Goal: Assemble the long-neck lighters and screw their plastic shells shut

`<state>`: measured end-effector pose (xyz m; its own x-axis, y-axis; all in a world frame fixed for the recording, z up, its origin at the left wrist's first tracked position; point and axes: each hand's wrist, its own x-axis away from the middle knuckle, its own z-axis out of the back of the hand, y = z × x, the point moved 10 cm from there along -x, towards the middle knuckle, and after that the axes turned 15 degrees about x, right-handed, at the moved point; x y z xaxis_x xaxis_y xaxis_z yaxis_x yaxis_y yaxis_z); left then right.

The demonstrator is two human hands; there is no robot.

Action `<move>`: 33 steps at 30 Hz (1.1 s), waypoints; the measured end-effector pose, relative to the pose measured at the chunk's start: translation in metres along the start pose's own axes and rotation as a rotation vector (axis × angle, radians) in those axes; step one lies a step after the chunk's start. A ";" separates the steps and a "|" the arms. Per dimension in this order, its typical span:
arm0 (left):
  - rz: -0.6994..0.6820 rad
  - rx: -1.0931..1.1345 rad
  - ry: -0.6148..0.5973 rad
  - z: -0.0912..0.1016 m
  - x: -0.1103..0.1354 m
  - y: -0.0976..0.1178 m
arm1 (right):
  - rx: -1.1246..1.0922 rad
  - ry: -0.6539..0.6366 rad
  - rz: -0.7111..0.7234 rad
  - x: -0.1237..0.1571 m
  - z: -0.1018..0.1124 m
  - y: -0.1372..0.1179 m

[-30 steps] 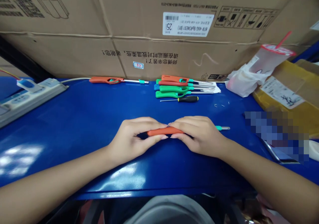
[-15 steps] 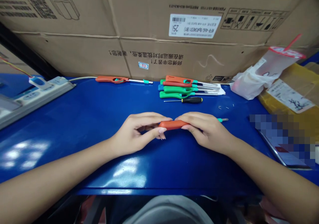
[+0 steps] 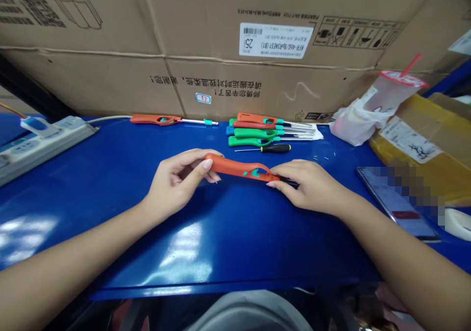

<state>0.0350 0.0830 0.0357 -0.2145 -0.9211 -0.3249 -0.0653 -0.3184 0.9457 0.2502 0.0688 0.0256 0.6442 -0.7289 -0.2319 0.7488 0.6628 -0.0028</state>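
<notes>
One smooth, curved orange plastic lighter (image 3: 235, 167) | gripped by left hand (image 3: 166, 189) and right hand (image 3: 314, 184) | glossy blue tabletop (image 3: 265, 245)

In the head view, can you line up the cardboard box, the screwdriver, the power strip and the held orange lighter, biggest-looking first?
1. Cardboard box
2. Power strip, though cut off by the edge
3. Held orange lighter, partly hidden
4. Screwdriver

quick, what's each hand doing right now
Left hand: closed on the handle end of an orange lighter.
Right hand: closed on the same orange lighter, near its trigger guard.
</notes>
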 end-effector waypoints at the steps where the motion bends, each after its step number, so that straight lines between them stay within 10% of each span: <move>1: -0.005 0.003 -0.003 0.001 0.000 0.001 | 0.015 0.012 -0.011 0.000 0.001 0.001; 11: -0.143 -0.120 -0.105 -0.006 -0.003 0.011 | 0.134 0.145 -0.075 0.002 0.018 0.007; 24: 0.585 0.517 0.025 -0.014 0.004 -0.060 | 0.283 0.217 0.122 0.006 0.013 -0.023; 33: 0.462 0.246 -0.195 -0.027 0.005 -0.047 | -0.248 0.034 -0.154 -0.002 0.002 0.008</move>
<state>0.0629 0.0879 -0.0108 -0.4498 -0.8865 0.1091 -0.1420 0.1916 0.9712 0.2553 0.0756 0.0276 0.5171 -0.8207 -0.2431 0.7738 0.5696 -0.2771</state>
